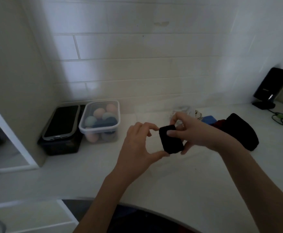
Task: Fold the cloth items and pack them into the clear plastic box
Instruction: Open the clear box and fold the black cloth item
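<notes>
Pinching a small folded black cloth [170,141] above the white counter [179,179], the right hand [194,132] has its thumb pressed on the upper face and its fingers curled behind the far edge, a firm grasp on the cloth. The left hand [137,145] meets the same cloth from the other side: its thumb touches the lower near corner and its index fingertip the upper corner, the remaining fingers loosely curved and apart from the fabric.

Well to the left of the grip, against the tiled wall, stands the clear plastic box [100,122] with a whitish rim. It holds rounded rolled items in pink, pale green and blue, stacked to near the rim. Touching its left side is a dark container [62,142] with a grey-edged black lid; what it contains cannot be seen.

To the right of the grip, a larger black cloth [241,132] lies on the counter, with a blue item [208,119] and a red one just behind it, and some pale crumpled fabric [184,111] beyond the right hand. Farther right, a black device on a stand [270,89] leans near the wall, cables beside it.
</notes>
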The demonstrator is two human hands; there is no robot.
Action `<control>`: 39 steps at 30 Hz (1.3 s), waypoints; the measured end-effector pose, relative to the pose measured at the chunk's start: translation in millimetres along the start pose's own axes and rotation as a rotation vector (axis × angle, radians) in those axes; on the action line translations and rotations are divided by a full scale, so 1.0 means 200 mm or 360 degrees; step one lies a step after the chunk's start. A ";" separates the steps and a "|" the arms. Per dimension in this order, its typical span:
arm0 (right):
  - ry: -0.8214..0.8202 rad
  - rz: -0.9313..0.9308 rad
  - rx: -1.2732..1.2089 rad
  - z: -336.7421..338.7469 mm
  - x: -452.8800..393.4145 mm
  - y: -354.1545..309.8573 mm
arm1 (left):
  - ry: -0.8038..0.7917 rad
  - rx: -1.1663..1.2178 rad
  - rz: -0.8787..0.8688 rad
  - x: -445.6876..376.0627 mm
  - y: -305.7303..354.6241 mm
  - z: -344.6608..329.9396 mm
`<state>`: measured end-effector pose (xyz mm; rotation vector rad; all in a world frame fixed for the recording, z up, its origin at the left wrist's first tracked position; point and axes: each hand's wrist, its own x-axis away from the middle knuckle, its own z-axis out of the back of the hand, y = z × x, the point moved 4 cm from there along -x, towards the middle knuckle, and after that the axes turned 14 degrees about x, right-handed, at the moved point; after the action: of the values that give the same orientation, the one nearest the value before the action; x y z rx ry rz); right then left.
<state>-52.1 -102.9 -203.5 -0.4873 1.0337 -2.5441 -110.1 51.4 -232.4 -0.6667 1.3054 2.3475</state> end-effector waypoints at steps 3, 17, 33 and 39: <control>0.0049 -0.0019 -0.0013 -0.10 0.04 0.03 | 0.0009 0.0192 0.0130 0.03 -0.02 0.01; 0.0305 0.0143 0.0848 -0.31 0.01 -0.09 | 0.0322 0.0867 0.0410 0.11 -0.14 0.04; -0.0395 0.0241 0.1262 -0.31 -0.04 -0.13 | 0.0443 0.0783 0.0349 0.11 -0.14 0.06; -0.0132 0.0356 0.0773 -0.22 0.00 -0.12 | 0.0491 0.0899 0.0399 0.11 -0.17 0.07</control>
<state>-74.9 -61.2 -216.4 -0.3148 0.3882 -2.4299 -113.9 82.9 -262.0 -0.7240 2.1812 1.9370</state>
